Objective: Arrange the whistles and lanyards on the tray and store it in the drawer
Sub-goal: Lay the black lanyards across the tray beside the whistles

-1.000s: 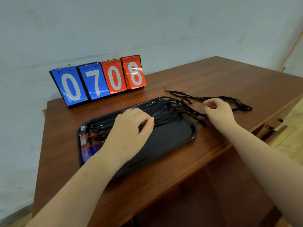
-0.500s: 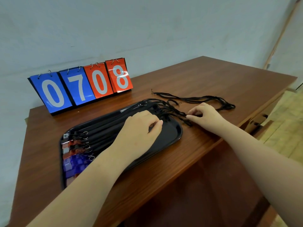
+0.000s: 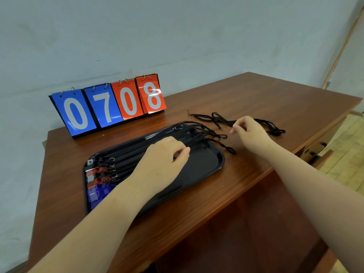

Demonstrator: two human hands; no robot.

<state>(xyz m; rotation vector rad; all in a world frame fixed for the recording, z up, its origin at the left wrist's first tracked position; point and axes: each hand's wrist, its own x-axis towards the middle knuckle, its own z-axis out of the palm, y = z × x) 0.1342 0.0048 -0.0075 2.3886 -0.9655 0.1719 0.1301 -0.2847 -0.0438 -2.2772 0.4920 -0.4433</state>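
Brown wooden table (image 3: 275,99), glossy grain, spanning near left to far right. Flip scoreboard (image 3: 108,107) at far left of it, close to the wall, tilted back on a black base. Four ring-bound cards side by side: blue 0, blue 7, red 0, red 8, white digits. Rightmost red card overlapping its neighbour slightly. Pale grey wall (image 3: 177,36) behind, scuffed. Thin wooden strip (image 3: 342,46) slanting up at far right. Light floor (image 3: 346,164) at right, past table edge.

Blue whistles (image 3: 98,194) — blurred, count unclear
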